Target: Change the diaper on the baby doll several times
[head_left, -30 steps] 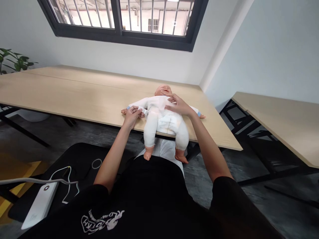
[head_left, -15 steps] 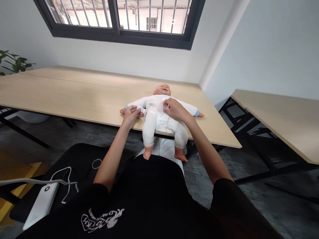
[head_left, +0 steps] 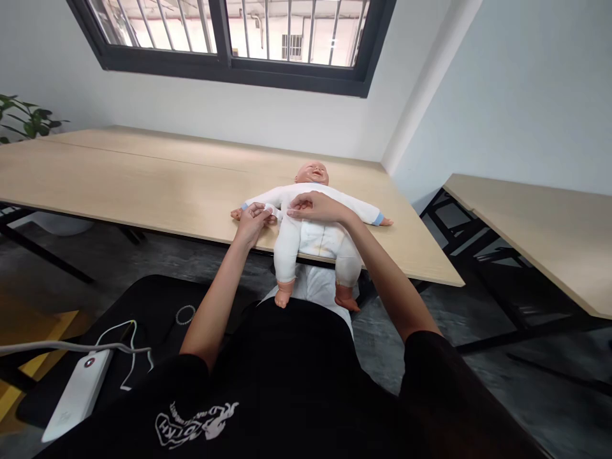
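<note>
Doll (head_left: 297, 190), face-up at near edge of table (head_left: 167, 185), legs overhanging. Diaper flap (head_left: 272, 209), left: pinched in my left hand (head_left: 253, 223). My right hand (head_left: 321, 206): over the waist; grip, I cannot tell. Risk: hard tugging could tear flap or slide doll off.

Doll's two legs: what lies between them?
In the head view, the white diaper lies between the tops of the doll's legs; lower down, the person's pale trousers show in the gap.

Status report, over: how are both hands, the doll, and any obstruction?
Left hand pinching white strip; right hand over doll. Doll face-up on table, feet past edge. Diaper partly hidden by right hand.
</note>
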`<control>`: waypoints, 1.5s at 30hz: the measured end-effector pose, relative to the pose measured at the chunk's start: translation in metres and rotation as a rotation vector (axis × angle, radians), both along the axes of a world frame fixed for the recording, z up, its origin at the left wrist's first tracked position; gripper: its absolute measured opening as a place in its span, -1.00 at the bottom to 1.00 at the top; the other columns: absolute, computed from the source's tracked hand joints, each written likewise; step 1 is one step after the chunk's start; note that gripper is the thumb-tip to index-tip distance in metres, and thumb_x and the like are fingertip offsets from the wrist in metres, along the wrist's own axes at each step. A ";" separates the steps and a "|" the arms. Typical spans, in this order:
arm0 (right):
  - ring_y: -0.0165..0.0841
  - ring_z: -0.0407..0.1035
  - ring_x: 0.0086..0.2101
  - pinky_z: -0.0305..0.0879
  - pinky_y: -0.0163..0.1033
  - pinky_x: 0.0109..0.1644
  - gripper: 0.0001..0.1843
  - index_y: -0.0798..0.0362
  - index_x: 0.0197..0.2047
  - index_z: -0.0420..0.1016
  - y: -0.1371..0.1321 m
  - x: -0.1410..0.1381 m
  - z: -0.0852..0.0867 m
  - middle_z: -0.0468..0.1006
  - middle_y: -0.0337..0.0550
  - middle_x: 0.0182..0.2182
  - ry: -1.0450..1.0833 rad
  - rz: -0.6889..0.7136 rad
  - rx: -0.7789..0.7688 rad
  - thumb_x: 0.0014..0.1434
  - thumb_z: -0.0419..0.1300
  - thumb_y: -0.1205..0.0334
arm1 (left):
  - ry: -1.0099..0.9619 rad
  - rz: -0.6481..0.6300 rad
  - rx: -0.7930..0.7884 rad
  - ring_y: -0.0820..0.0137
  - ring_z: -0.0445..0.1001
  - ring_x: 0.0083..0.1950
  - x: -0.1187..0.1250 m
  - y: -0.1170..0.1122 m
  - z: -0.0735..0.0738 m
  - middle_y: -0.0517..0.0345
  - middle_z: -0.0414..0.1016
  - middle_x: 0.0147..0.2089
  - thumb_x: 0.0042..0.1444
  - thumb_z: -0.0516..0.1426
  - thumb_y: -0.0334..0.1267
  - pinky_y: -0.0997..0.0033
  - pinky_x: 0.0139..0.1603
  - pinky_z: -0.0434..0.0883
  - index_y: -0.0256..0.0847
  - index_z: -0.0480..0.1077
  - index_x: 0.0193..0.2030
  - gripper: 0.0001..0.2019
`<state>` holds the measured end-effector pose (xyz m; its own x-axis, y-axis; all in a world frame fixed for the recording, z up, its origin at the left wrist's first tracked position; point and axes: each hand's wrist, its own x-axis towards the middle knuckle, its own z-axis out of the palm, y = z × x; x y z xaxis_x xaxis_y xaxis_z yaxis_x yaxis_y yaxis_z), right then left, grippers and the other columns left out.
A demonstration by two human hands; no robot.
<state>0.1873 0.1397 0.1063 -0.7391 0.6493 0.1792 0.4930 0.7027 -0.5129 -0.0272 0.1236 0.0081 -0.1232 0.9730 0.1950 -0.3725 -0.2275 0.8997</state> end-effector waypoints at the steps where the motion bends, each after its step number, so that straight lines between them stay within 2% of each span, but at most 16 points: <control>1: -0.26 0.44 -0.11 0.33 -0.17 0.05 -0.57 0.13 -0.02 0.61 0.002 -0.001 -0.001 0.61 -0.05 -0.08 -0.028 0.043 0.037 0.29 0.21 -0.06 | -0.004 -0.003 0.003 0.52 0.49 -0.48 0.000 0.000 0.000 0.24 0.50 -0.44 0.00 0.36 -0.37 0.49 -0.32 0.46 -0.24 0.29 -0.31 -0.71; 4: -0.15 0.32 0.14 0.19 -0.01 0.31 -0.59 0.01 0.17 0.56 0.005 -0.008 -0.011 0.48 -0.07 0.19 -0.170 0.047 0.178 0.34 0.19 0.05 | -0.006 -0.003 -0.002 0.52 0.50 -0.48 -0.001 0.000 0.000 0.26 0.50 -0.44 -0.02 0.36 -0.36 0.51 -0.33 0.47 -0.22 0.28 -0.32 -0.70; 7: -0.09 0.14 0.32 0.03 0.09 0.43 -0.57 -0.07 0.24 0.52 0.006 -0.018 -0.022 0.31 -0.15 0.33 -0.326 -0.044 0.266 0.47 -0.02 0.07 | -0.003 0.013 -0.017 0.53 0.50 -0.47 -0.001 0.001 0.000 0.26 0.50 -0.44 -0.03 0.37 -0.36 0.51 -0.33 0.48 -0.22 0.27 -0.32 -0.69; 10: -0.09 0.02 0.40 -0.12 0.15 0.49 -0.52 -0.09 0.33 0.42 0.006 -0.029 -0.027 0.19 -0.19 0.40 -0.442 -0.134 0.299 0.50 -0.11 0.14 | -0.022 0.029 -0.003 0.53 0.50 -0.47 -0.001 0.003 0.000 0.25 0.51 -0.43 -0.04 0.37 -0.36 0.50 -0.32 0.49 -0.22 0.27 -0.31 -0.68; 14: -0.08 -0.05 0.42 -0.23 0.26 0.50 -0.50 -0.13 0.39 0.33 0.010 -0.037 -0.026 0.10 -0.20 0.43 -0.514 -0.193 0.298 0.46 -0.07 0.21 | -0.054 0.078 0.024 0.53 0.50 -0.47 -0.001 0.007 -0.003 0.27 0.49 -0.45 -0.04 0.37 -0.38 0.50 -0.31 0.48 -0.22 0.28 -0.33 -0.69; 18: -0.08 -0.02 0.41 -0.16 0.30 0.48 -0.51 -0.08 0.30 0.44 0.015 -0.034 -0.021 0.15 -0.19 0.42 -0.521 -0.204 0.291 0.41 -0.06 0.27 | -0.150 0.148 -0.005 0.55 0.48 -0.48 -0.003 0.013 -0.005 0.28 0.46 -0.47 -0.05 0.33 -0.46 0.50 -0.30 0.47 -0.23 0.26 -0.38 -0.71; 22: -0.06 0.08 0.36 -0.01 0.29 0.42 -0.53 -0.04 0.22 0.52 0.014 -0.020 -0.017 0.23 -0.14 0.38 -0.480 -0.218 0.295 0.40 -0.08 0.27 | -0.211 0.120 -0.055 0.56 0.46 -0.46 -0.008 0.019 -0.006 0.28 0.43 -0.48 -0.03 0.32 -0.48 0.48 -0.24 0.48 -0.24 0.27 -0.40 -0.73; 27: -0.04 0.15 0.32 0.06 0.26 0.39 -0.52 0.01 0.16 0.55 0.011 -0.005 -0.015 0.30 -0.09 0.34 -0.411 -0.249 0.300 0.39 -0.11 0.28 | -0.212 0.114 -0.065 0.55 0.48 -0.41 -0.013 0.023 -0.007 0.28 0.43 -0.46 -0.04 0.35 -0.45 0.44 -0.15 0.50 -0.23 0.27 -0.40 -0.71; 30: -0.03 0.16 0.31 0.09 0.25 0.37 -0.53 0.02 0.14 0.56 0.008 -0.005 -0.017 0.31 -0.08 0.33 -0.405 -0.272 0.299 0.39 -0.11 0.28 | -0.216 0.113 -0.041 0.54 0.49 -0.40 -0.009 0.024 -0.002 0.28 0.45 -0.44 -0.04 0.38 -0.41 0.42 -0.14 0.51 -0.23 0.28 -0.38 -0.69; 33: -0.02 0.13 0.32 0.04 0.29 0.39 -0.55 0.02 0.16 0.53 0.004 -0.012 -0.023 0.30 -0.06 0.33 -0.413 -0.272 0.325 0.39 -0.09 0.29 | -0.153 0.072 0.064 0.52 0.48 -0.42 0.008 0.023 0.012 0.27 0.46 -0.43 -0.03 0.41 -0.34 0.43 -0.20 0.51 -0.21 0.28 -0.36 -0.66; 36: -0.04 0.05 0.37 -0.09 0.29 0.45 -0.51 0.15 0.31 0.37 0.003 -0.019 -0.031 0.25 0.08 0.36 -0.422 -0.307 0.347 0.41 -0.10 0.27 | 0.031 -0.034 0.163 0.50 0.46 -0.45 0.031 0.023 0.029 0.25 0.45 -0.45 -0.01 0.41 -0.32 0.46 -0.29 0.46 -0.22 0.31 -0.36 -0.69; 38: -0.03 -0.01 0.39 -0.15 0.28 0.47 -0.48 0.26 0.35 0.30 0.005 -0.020 -0.034 0.21 0.17 0.37 -0.420 -0.316 0.331 0.42 -0.10 0.25 | 0.147 -0.079 0.214 0.50 0.44 -0.45 0.044 0.023 0.038 0.24 0.45 -0.46 0.00 0.40 -0.36 0.52 -0.35 0.41 -0.23 0.34 -0.37 -0.73; 40: -0.01 0.00 0.39 -0.20 0.29 0.48 -0.45 0.30 0.36 0.27 0.009 -0.019 -0.037 0.24 0.21 0.34 -0.355 -0.300 0.291 0.39 -0.05 0.24 | 0.207 -0.082 0.248 0.51 0.43 -0.44 0.053 0.022 0.043 0.24 0.45 -0.46 0.01 0.38 -0.37 0.54 -0.36 0.38 -0.24 0.36 -0.38 -0.75; 41: -0.02 0.06 0.37 -0.24 0.30 0.48 -0.39 0.30 0.41 0.20 0.011 -0.017 -0.038 0.28 0.22 0.31 -0.289 -0.293 0.259 0.35 0.00 0.25 | 0.221 -0.083 0.254 0.50 0.43 -0.43 0.056 0.021 0.045 0.24 0.45 -0.45 0.02 0.38 -0.36 0.54 -0.34 0.38 -0.24 0.36 -0.38 -0.75; 43: -0.05 0.18 0.31 -0.32 0.33 0.49 -0.11 0.30 0.53 -0.16 0.016 -0.012 -0.039 0.35 0.22 0.26 -0.125 -0.283 0.178 0.23 0.08 0.29 | 0.234 -0.103 0.247 0.49 0.44 -0.41 0.060 0.020 0.045 0.23 0.46 -0.44 0.02 0.39 -0.33 0.51 -0.29 0.40 -0.24 0.37 -0.38 -0.75; 45: -0.09 0.23 0.29 -0.38 0.34 0.48 0.14 0.25 0.55 -0.55 0.021 -0.006 -0.041 0.32 0.20 0.29 0.016 -0.262 0.108 0.11 0.12 0.32 | 0.244 -0.132 0.247 0.47 0.45 -0.39 0.065 0.019 0.043 0.21 0.47 -0.43 0.02 0.39 -0.33 0.49 -0.25 0.41 -0.24 0.38 -0.39 -0.76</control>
